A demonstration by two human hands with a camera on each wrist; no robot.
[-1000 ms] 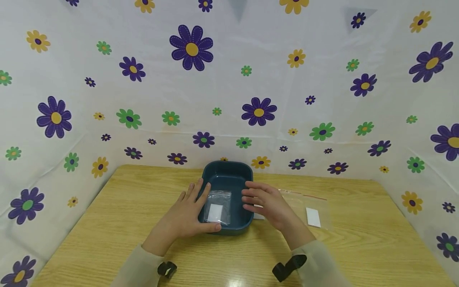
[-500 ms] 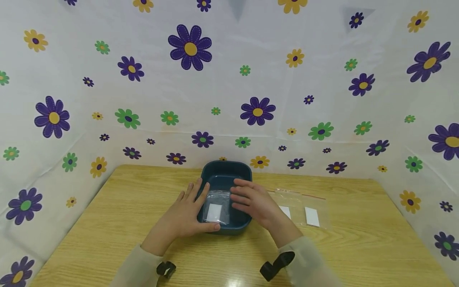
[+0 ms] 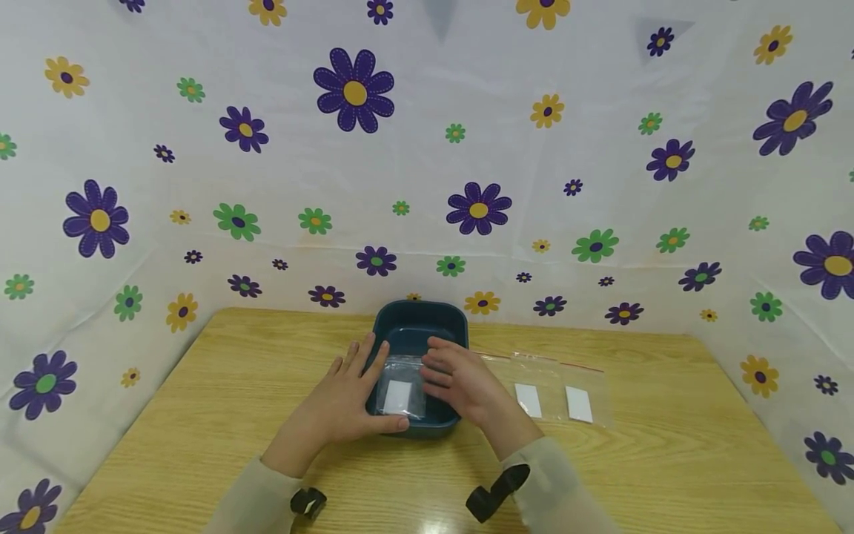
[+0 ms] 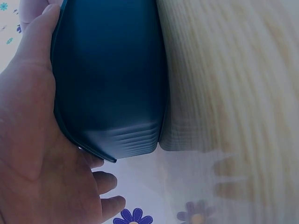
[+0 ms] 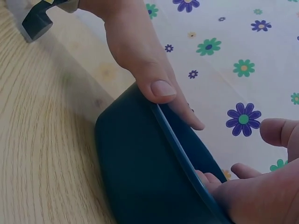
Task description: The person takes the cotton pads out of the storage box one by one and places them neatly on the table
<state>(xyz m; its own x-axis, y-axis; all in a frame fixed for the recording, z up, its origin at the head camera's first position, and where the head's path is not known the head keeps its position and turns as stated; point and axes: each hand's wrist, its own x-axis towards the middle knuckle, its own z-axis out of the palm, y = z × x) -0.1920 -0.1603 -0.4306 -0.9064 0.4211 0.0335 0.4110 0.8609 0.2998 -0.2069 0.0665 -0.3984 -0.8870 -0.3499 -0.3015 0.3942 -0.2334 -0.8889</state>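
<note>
A dark blue plastic bin (image 3: 434,428) stands near the back of the wooden table. In it lies a clear zip bag (image 3: 399,399) with a white rectangular piece inside. My left hand (image 3: 339,409) rests on the bin's left side, fingers spread and thumb over the near rim; the left wrist view shows the palm against the bin's wall (image 4: 112,70). My right hand (image 3: 470,389) reaches over the right rim, its fingertips above the inside, beside the bag. In the right wrist view its fingers (image 5: 208,179) dip past the rim and the thumb is raised.
Right of the bin, two clear bags with white pieces (image 3: 527,400) (image 3: 579,405) lie side by side on the table (image 3: 667,445). Another red-striped bag edge (image 3: 492,357) shows behind my right hand. A flower-print cloth (image 3: 414,163) hangs behind and at both sides.
My right hand has moved left, from the bin's right rim to over its inside, uncovering the bag on the table. My left hand and the bin have stayed in place.
</note>
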